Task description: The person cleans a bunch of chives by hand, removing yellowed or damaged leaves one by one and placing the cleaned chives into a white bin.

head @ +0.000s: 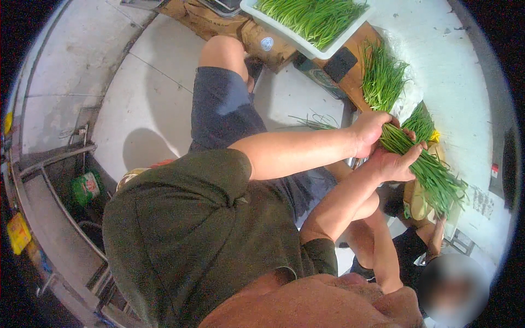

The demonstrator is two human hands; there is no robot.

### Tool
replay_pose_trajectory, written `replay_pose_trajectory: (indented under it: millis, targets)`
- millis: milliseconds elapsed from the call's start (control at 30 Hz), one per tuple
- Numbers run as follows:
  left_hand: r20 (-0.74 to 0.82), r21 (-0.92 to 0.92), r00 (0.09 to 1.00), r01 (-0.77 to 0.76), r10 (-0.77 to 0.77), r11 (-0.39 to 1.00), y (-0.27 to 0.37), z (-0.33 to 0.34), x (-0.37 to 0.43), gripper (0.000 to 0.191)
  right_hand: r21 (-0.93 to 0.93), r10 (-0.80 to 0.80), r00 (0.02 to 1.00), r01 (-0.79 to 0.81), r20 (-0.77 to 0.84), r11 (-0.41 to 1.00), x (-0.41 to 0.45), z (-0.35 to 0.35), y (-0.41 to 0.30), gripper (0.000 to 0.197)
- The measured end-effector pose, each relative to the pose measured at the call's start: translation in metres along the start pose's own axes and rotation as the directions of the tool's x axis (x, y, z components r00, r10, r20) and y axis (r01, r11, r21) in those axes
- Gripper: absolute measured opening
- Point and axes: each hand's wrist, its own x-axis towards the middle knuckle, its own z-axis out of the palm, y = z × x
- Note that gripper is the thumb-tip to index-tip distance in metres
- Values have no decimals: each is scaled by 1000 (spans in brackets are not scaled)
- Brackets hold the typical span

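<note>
A bundle of long green chives (430, 168) lies across my hands, its pale stem ends toward me and its leaves toward the lower right. My left hand (371, 132) is closed round the stem end. Beneath the bundle, my right hand (396, 164) supports it, with fingertips showing at the far side and the thumb at the near side. Just beyond my left hand, a loose pile of chives (381, 78) rests on a brown board (361, 45) beside clear plastic. More chives (420, 123) lie right behind the held bundle.
A white plastic tub (318, 52) full of chives stands at the top, near brown sacks (270, 45) and a black flat object (340, 64). At lower right a co-worker in black has a hand (440, 219) near the leaf tips. Pale yellow oblong things (418, 201) lie beneath the leaves.
</note>
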Motion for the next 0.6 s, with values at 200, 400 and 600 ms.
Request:
replay_pose_trajectory:
  millis: [200,400,600]
  targets:
    - [37,6,999,-20,20,1000,-4,-18,20,23,-125,-91,996,91,6,988,9,-1,5,31]
    - [-54,-8,998,33,-33,999,3,-16,16,32,-42,58,994,-63,-94,997,32,-25,18,28]
    - [243,614,922,-387,302,687,20,-43,26,30,94,468,855,-459,-226,884,47,-41,33,19]
